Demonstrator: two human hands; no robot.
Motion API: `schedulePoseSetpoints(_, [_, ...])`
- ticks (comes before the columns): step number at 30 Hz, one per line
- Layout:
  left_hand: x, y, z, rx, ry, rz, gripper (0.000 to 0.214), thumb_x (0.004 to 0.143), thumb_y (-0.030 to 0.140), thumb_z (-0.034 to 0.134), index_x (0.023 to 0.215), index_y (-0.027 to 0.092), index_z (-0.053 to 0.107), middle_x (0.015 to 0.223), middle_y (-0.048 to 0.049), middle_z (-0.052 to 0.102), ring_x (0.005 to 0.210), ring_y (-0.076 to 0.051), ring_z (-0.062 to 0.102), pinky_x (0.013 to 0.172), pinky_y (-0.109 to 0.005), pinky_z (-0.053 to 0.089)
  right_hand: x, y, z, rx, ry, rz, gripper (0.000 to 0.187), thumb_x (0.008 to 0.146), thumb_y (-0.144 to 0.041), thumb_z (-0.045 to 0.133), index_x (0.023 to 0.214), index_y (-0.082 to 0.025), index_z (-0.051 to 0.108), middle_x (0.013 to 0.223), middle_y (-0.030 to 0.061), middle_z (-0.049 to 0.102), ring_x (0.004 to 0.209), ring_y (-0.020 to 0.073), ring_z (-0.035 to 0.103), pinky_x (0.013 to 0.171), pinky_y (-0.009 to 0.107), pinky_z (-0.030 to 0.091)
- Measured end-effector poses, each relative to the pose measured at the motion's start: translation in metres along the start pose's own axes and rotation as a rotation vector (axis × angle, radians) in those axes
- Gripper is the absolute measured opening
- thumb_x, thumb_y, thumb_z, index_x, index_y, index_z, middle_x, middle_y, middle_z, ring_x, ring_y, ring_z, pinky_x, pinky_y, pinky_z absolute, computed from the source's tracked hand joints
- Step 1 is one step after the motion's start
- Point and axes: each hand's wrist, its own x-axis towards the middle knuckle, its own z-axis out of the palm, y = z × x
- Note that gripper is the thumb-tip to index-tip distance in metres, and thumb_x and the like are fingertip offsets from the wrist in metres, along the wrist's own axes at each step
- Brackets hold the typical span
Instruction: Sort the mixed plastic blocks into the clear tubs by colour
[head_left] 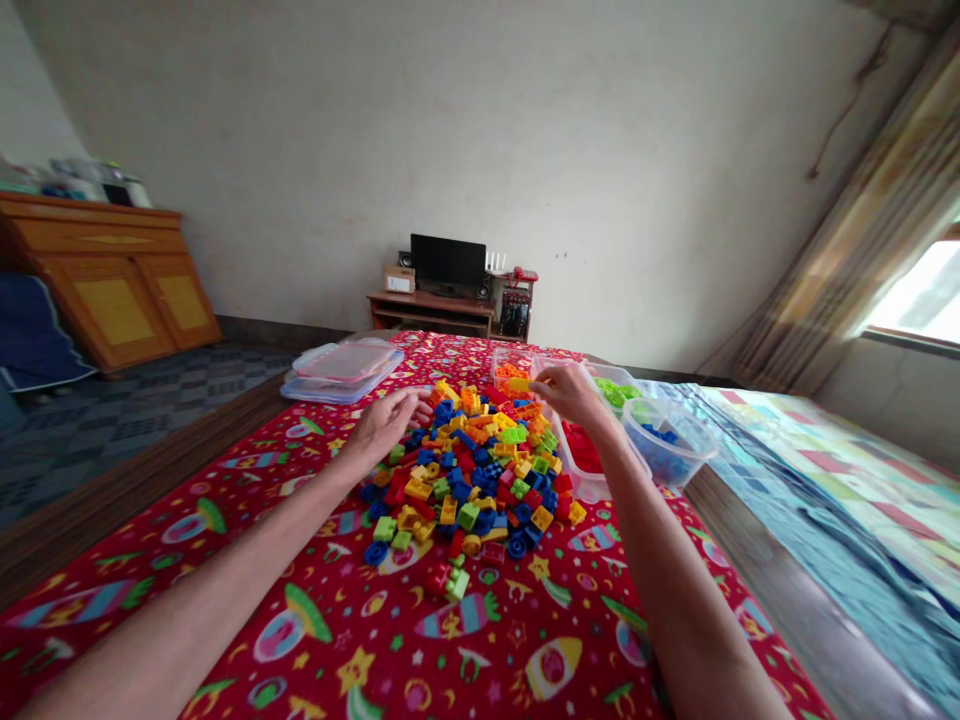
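A heap of mixed toy building bricks in yellow, blue, red, green and orange lies on the red patterned cloth. At the heap's far left edge is my left hand, fingers apart and reaching toward the bricks, with nothing visible in it. My right hand is beyond the heap on the right, its fingertips pinching a yellow brick beside the clear container of orange bricks. Under my right wrist stands a clear container of red bricks. A few loose bricks lie nearer to me.
Green bricks fill a container at right, and a round clear tub holds blue ones. Stacked plastic lids lie at the table's far left. A bed adjoins on the right; a monitor stands by the wall.
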Motion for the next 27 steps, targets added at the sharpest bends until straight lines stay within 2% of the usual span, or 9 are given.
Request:
schedulePoseSetpoints(2, [0.001,-0.005,-0.003,0.015,0.027,-0.010,0.048,0.086,0.049,0.039,0.108,0.013,0.061,0.088,-0.0099,0.070,0.076,-0.021,0.068,0.068,-0.033,0.057,0.016,0.025,-0.008,-0.082,0.075,0.143,0.025,0.084,-0.027,0.054,0.088,-0.012,0.073,0.076,0.0092,0.072,0.070,0.0156,0.063,0.064,0.022,0.042])
schedulePoseSetpoints(4, [0.001,-0.006,-0.006,0.042,0.033,-0.010,0.046,0.085,0.047,0.040,0.107,0.013,0.062,0.087,-0.0098,0.070,0.075,-0.020,0.068,0.067,-0.032,0.057,0.032,0.047,-0.012,-0.124,0.091,0.265,0.030,0.087,-0.027,0.049,0.094,-0.009,0.072,0.080,0.0130,0.072,0.073,0.0174,0.065,0.066,0.024,0.044])
schedulePoseSetpoints(6, [0.001,-0.005,-0.008,0.075,0.038,-0.014,0.044,0.084,0.044,0.040,0.106,0.013,0.062,0.087,-0.0092,0.070,0.075,-0.020,0.067,0.066,-0.031,0.056,0.044,0.063,-0.014,-0.150,0.052,0.312,0.034,0.090,-0.029,0.047,0.101,-0.007,0.070,0.086,0.0160,0.072,0.078,0.0190,0.066,0.071,0.025,0.045])
schedulePoseSetpoints(9, [0.000,-0.003,-0.011,0.119,0.039,-0.016,0.043,0.084,0.041,0.039,0.106,0.013,0.063,0.087,-0.0087,0.070,0.076,-0.020,0.067,0.065,-0.030,0.056,0.048,0.068,-0.014,-0.209,0.016,0.281,0.035,0.089,-0.032,0.050,0.104,-0.007,0.069,0.100,0.0186,0.071,0.093,0.0227,0.065,0.078,0.027,0.045])
schedulePoseSetpoints(12, [0.001,-0.004,-0.011,0.160,0.031,-0.005,0.043,0.083,0.039,0.038,0.105,0.014,0.065,0.087,-0.0081,0.071,0.075,-0.020,0.067,0.065,-0.030,0.055,0.036,0.053,-0.011,-0.202,0.063,0.206,0.033,0.088,-0.027,0.049,0.106,-0.010,0.070,0.104,0.0162,0.070,0.097,0.0221,0.064,0.081,0.027,0.044])
schedulePoseSetpoints(17, [-0.002,-0.001,-0.010,0.306,-0.011,0.097,0.039,0.082,0.033,0.038,0.100,0.016,0.069,0.092,-0.0073,0.073,0.079,-0.021,0.067,0.073,-0.032,0.054,0.002,0.009,-0.003,-0.051,0.012,0.013,0.030,0.085,-0.021,0.045,0.093,-0.014,0.074,0.080,0.0081,0.073,0.072,0.0154,0.064,0.066,0.022,0.041])
schedulePoseSetpoints(22, [-0.002,0.002,-0.014,0.506,-0.076,0.200,0.037,0.081,0.031,0.039,0.093,0.018,0.072,0.097,-0.0086,0.072,0.089,-0.024,0.065,0.084,-0.035,0.050,-0.018,-0.023,0.003,-0.084,-0.007,-0.119,0.028,0.086,-0.023,0.045,0.083,-0.016,0.072,0.069,0.0061,0.069,0.057,0.0116,0.054,0.056,0.023,0.032])
schedulePoseSetpoints(25, [0.001,-0.002,-0.019,0.570,-0.124,0.200,0.037,0.080,0.030,0.040,0.095,0.017,0.072,0.099,-0.0088,0.071,0.092,-0.023,0.064,0.085,-0.033,0.048,-0.025,-0.034,0.002,-0.085,-0.002,-0.133,0.028,0.087,-0.024,0.045,0.080,-0.016,0.070,0.066,0.0053,0.066,0.054,0.0105,0.049,0.054,0.023,0.027])
schedulePoseSetpoints(27, [0.004,-0.005,-0.025,0.605,-0.136,0.152,0.036,0.079,0.029,0.041,0.095,0.017,0.072,0.099,-0.0083,0.071,0.091,-0.022,0.064,0.084,-0.031,0.048,-0.029,-0.038,0.000,-0.077,-0.010,-0.150,0.026,0.086,-0.023,0.046,0.077,-0.015,0.069,0.064,0.0044,0.063,0.052,0.0099,0.046,0.053,0.024,0.026])
